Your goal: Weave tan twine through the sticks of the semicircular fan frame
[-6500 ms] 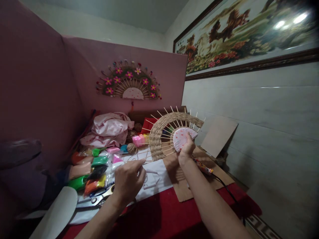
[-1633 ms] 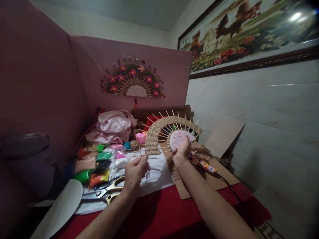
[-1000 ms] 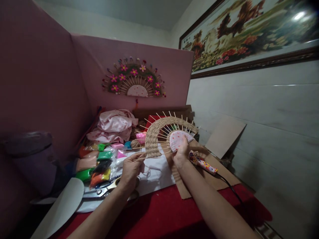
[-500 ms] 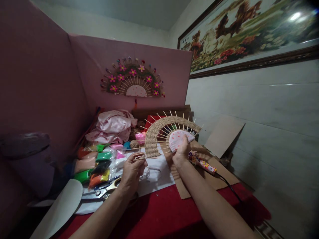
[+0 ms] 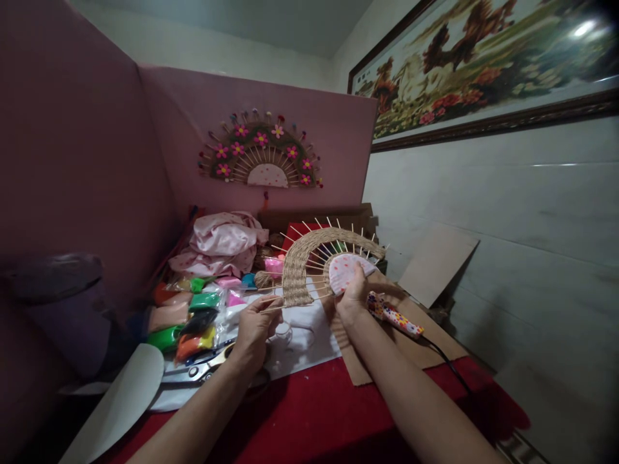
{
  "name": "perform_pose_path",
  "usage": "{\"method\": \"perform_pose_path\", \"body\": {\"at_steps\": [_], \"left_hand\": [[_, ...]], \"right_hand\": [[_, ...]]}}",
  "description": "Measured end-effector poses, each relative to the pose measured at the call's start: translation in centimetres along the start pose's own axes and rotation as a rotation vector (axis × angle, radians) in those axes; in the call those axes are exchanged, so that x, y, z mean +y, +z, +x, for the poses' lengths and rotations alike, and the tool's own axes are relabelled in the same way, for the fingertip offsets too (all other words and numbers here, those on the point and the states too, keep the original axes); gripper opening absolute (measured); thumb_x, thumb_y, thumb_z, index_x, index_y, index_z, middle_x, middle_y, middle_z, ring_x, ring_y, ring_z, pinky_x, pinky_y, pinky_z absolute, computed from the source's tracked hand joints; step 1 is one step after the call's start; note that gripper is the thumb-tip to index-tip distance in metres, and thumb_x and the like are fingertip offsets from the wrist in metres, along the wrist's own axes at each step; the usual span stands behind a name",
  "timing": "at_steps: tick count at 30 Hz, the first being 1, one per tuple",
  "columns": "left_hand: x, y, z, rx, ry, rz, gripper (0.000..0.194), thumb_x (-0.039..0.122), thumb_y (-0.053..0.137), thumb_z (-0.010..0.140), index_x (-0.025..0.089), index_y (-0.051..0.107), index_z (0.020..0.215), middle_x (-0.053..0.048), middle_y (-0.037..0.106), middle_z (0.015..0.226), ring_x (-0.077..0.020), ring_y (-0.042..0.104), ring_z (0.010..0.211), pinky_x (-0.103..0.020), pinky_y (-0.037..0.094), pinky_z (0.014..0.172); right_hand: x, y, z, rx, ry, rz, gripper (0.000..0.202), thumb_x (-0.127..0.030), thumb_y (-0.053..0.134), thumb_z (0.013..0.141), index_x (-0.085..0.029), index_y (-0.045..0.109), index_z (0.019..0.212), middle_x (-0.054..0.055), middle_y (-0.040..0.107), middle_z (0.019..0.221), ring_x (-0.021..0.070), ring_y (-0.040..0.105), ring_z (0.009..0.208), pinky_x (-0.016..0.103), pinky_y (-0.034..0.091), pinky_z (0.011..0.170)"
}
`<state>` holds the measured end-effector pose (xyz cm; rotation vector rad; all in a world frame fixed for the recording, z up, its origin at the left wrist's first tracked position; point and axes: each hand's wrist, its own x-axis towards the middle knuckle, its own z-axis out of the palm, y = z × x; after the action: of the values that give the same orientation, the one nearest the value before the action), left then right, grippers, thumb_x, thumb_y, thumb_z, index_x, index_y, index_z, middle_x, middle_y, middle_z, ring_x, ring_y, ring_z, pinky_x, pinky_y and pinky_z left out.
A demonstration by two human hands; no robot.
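Note:
A woven fan (image 5: 296,274) of tan cord on thin wooden sticks is held up in front of me. My right hand (image 5: 354,295) is closed on its half-round centre (image 5: 342,270), covered in pale pink cloth with red spots, the thumb lying on top. At the fan's lower left corner, my left hand (image 5: 256,325) pinches the protruding end of a thin stick (image 5: 271,308). Below that hand a loop of loose cord (image 5: 285,335) hangs over white paper (image 5: 309,351). Large scissors (image 5: 203,370) lie by my left forearm, partly hidden.
Packets of coloured clay (image 5: 200,319) and crumpled pink cloth (image 5: 225,241) lie to the left. A flower-patterned glue gun (image 5: 399,319) with a black cable rests on cardboard (image 5: 435,348) at right. A finished fan (image 5: 261,154) with pink flowers hangs on the pink panel (image 5: 169,109).
The camera view has shifted slightly. The fan's right end has dipped and moved a little left. Both hands keep their hold.

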<state>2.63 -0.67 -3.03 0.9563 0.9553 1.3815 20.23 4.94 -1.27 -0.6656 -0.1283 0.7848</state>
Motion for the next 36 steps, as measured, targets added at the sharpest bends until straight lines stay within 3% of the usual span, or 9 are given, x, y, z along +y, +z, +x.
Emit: {"method": "perform_pose_path", "body": {"at_steps": [4,11,17,21,26,30,33,36], "left_hand": [[0.2,-0.5,0.6,0.05,0.042,0.098,0.033,0.033,0.076,0.048,0.012,0.065,0.07,0.005,0.048,0.041,-0.0039,0.034,0.035,-0.016,0.018,0.035],[0.8,-1.1,1.2,0.062,0.267,0.152,0.026,0.03,0.078,0.047,0.013,0.071,0.066,-0.004,0.066,0.062,-0.0104,0.052,0.055,-0.021,0.039,0.051],[1.1,-1.6,1.6,0.113,0.359,0.225,0.026,0.036,0.076,0.051,0.014,0.069,0.064,-0.001,0.061,0.055,-0.0095,0.047,0.049,-0.021,0.034,0.047],[1.3,-2.1,1.8,0.104,0.444,0.32,0.022,0.035,0.073,0.057,0.015,0.069,0.063,-0.001,0.061,0.058,-0.0115,0.049,0.054,-0.021,0.035,0.052],[1.4,-3.5,2.0,0.132,0.698,0.636,0.012,0.032,0.069,0.064,0.021,0.07,0.067,-0.002,0.064,0.062,-0.0138,0.053,0.058,-0.022,0.035,0.058],[1.9,-4.2,2.1,0.24,0.887,0.964,0.01,0.03,0.066,0.068,0.021,0.067,0.063,-0.003,0.063,0.059,-0.0142,0.052,0.055,-0.023,0.032,0.058],[2.4,-4.3,2.1,0.294,0.967,1.113,0.015,0.031,0.064,0.071,0.02,0.063,0.06,-0.003,0.062,0.058,-0.015,0.052,0.054,-0.023,0.03,0.056],[2.9,-4.5,2.2,0.241,1.009,1.157,0.015,0.031,0.06,0.076,0.02,0.063,0.067,-0.004,0.064,0.064,-0.0167,0.056,0.06,-0.024,0.031,0.057]], "right_hand": [[0.1,-0.1,0.0,-0.044,0.012,-0.03,0.03,-0.036,0.051,0.074,-0.014,0.055,0.095,0.003,0.064,0.088,0.0129,0.062,0.072,0.029,0.053,0.071],[0.5,-0.3,0.2,-0.045,0.07,-0.046,0.026,-0.034,0.055,0.072,-0.014,0.058,0.089,0.002,0.065,0.08,0.012,0.062,0.066,0.025,0.053,0.064],[0.1,0.1,-0.8,-0.028,0.095,-0.039,0.016,-0.026,0.056,0.071,-0.012,0.059,0.08,0.0,0.064,0.068,0.0107,0.06,0.056,0.022,0.052,0.055],[0.2,0.1,-0.7,-0.03,0.106,-0.049,0.014,-0.022,0.055,0.071,-0.012,0.059,0.081,-0.001,0.064,0.067,0.0105,0.06,0.056,0.022,0.052,0.056],[0.8,-0.4,0.2,-0.002,0.081,-0.109,0.017,-0.025,0.058,0.07,-0.012,0.061,0.081,0.001,0.065,0.07,0.0113,0.06,0.056,0.024,0.053,0.057],[0.8,-0.4,0.1,0.009,0.09,-0.11,0.017,-0.023,0.059,0.069,-0.011,0.06,0.081,0.0,0.064,0.065,0.0113,0.059,0.053,0.024,0.053,0.053],[0.7,-0.3,0.0,0.004,0.087,-0.118,0.016,-0.022,0.06,0.068,-0.011,0.06,0.08,-0.001,0.062,0.06,0.0109,0.058,0.049,0.023,0.052,0.051],[0.7,-0.4,0.2,0.008,0.095,-0.114,0.017,-0.023,0.061,0.067,-0.011,0.059,0.079,-0.002,0.061,0.057,0.011,0.058,0.048,0.023,0.052,0.051]]}}
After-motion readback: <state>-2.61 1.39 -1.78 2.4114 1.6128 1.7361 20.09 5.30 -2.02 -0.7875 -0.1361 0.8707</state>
